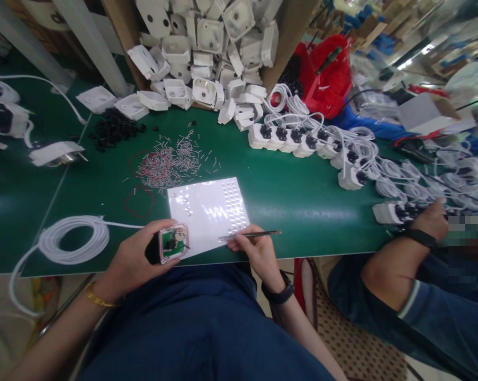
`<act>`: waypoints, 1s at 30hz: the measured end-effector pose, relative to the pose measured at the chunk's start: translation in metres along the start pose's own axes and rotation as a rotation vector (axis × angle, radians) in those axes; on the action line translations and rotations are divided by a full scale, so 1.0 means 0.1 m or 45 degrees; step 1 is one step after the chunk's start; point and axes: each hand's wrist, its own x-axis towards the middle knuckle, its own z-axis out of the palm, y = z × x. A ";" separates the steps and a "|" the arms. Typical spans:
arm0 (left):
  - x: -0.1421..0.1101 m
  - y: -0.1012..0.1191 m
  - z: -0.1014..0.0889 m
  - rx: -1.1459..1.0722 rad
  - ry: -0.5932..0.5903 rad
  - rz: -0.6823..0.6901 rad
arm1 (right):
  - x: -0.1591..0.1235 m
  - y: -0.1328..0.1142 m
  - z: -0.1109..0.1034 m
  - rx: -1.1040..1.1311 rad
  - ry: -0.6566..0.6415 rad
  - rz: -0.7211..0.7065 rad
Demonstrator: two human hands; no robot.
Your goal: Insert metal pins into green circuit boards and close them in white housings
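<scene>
My left hand (137, 259) is closed around a small white housing (173, 243) with a green circuit board inside, held just over the table's front edge. A white cable coil (72, 239) lies to its left. My right hand (256, 253) pinches thin metal tweezers (250, 235), whose tips rest on a white sheet (207, 211) carrying rows of tiny shiny parts. Both hands sit at the near edge of the green table (294, 196).
Small white pins and red wire loops (171, 159) lie scattered behind the sheet, beside black parts (114, 129). Empty white housings (207, 58) are heaped at the back. Assembled units with cables (322, 145) run to the right, where another person's hand (431, 219) works.
</scene>
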 end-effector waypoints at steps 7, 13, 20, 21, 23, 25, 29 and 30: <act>0.02 0.01 0.00 0.019 -0.006 0.014 | -0.02 -0.01 0.00 -0.004 0.012 -0.003; 0.00 0.00 -0.02 -0.131 0.001 -0.100 | -0.05 -0.05 0.03 -0.044 0.034 -0.021; -0.01 0.03 -0.03 -0.479 0.037 -0.190 | -0.09 0.02 0.05 -0.036 0.092 -0.064; -0.01 0.05 -0.03 -0.497 0.045 -0.182 | -0.09 0.03 0.04 -0.035 0.089 -0.068; -0.01 0.06 -0.04 -0.532 0.061 -0.162 | -0.11 0.03 0.03 -0.012 0.087 -0.057; -0.02 0.07 -0.04 -0.570 0.081 -0.139 | -0.11 0.02 0.04 0.070 0.104 -0.023; -0.04 0.06 -0.02 -0.629 0.150 -0.121 | -0.06 -0.12 0.16 0.396 0.127 0.066; -0.04 0.07 0.00 -0.637 0.177 -0.116 | -0.03 -0.16 0.22 0.480 0.101 0.093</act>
